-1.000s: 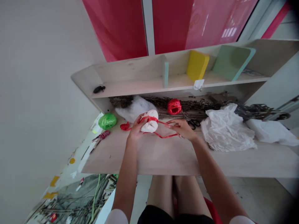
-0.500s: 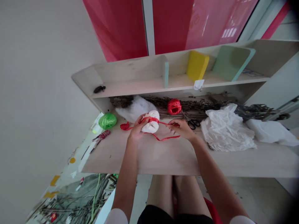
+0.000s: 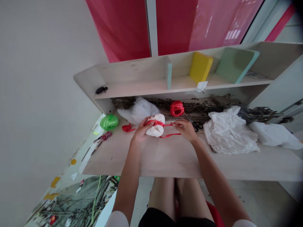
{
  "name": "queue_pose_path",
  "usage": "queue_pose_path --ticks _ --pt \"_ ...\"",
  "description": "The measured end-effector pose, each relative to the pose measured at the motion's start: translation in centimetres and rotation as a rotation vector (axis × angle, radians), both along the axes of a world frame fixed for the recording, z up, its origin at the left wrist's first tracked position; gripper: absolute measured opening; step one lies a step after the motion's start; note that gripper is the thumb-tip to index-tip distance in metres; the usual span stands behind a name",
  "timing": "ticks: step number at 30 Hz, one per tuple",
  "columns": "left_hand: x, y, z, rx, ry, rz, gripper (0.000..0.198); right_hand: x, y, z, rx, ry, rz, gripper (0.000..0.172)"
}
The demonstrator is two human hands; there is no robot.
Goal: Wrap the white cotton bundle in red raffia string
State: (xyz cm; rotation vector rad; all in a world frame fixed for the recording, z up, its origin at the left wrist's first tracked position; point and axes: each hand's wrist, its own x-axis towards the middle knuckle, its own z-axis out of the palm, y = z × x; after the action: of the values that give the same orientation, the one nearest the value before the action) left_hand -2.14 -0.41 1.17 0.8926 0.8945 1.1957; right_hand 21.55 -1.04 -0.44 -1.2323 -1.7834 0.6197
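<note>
The left hand (image 3: 141, 131) curls its fingers (image 3: 149, 121) firmly around a white stuffed bundle (image 3: 157, 130), which is held just above or resting on the pale wooden desktop (image 3: 151, 157) and is bound at its middle by red raffia twine (image 3: 158, 123). The right hand (image 3: 186, 130) is just beside the bundle, and its fingertips (image 3: 174, 124) appear to pinch a taut strand of the twine, though the grip is hard to make out at this size. A red raffia ball (image 3: 176, 108) lies just behind the bundle, with a fluffy white cotton wad (image 3: 138, 110) beside it. A green raffia ball (image 3: 109, 122) sits further left, black-handled scissors (image 3: 196, 126) lie near the right hand, and a crumpled white plastic sheet (image 3: 228, 130) lies further right.
</note>
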Motion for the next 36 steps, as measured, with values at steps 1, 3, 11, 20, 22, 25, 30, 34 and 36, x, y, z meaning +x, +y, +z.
queue_pose_path --ticks 1,3,11,20,22,25,30,34,36 --pt "0.1 -0.1 0.0 0.001 0.005 -0.004 0.051 0.0 0.1 -0.2 0.054 -0.054 -0.025 0.036" --pt "0.1 -0.1 0.1 0.006 0.019 -0.011 0.051 0.0 0.1 -0.4 0.152 -0.178 -0.089 0.032" --pt "0.2 -0.2 0.1 -0.01 0.013 -0.013 0.05 0.0 -0.2 -0.4 0.152 -0.359 -0.098 0.023" --pt "0.1 0.0 0.1 -0.018 -0.044 0.002 0.053 -0.4 0.0 -0.7 0.082 -0.25 -0.048 0.026" --pt "0.0 0.1 0.0 -0.018 -0.053 0.008 0.053 -0.6 0.0 -0.7 0.051 -0.16 -0.04 0.032" --pt "0.0 0.1 -0.1 -0.016 -0.027 0.005 0.053 -0.9 -0.1 -0.4 -0.03 -0.036 -0.048 0.039" --pt "0.4 0.0 -0.1 0.022 0.091 0.004 0.055 -1.2 -0.5 0.7 -0.185 0.138 -0.037 0.05" --pt "0.6 -0.1 -0.2 0.062 0.182 0.032 0.056 -1.4 -0.9 1.6 -0.277 0.295 0.012 0.058" --pt "0.6 -0.1 -0.3 0.09 0.229 0.027 0.056 -1.5 -1.1 1.7 -0.291 0.315 0.028 0.06"
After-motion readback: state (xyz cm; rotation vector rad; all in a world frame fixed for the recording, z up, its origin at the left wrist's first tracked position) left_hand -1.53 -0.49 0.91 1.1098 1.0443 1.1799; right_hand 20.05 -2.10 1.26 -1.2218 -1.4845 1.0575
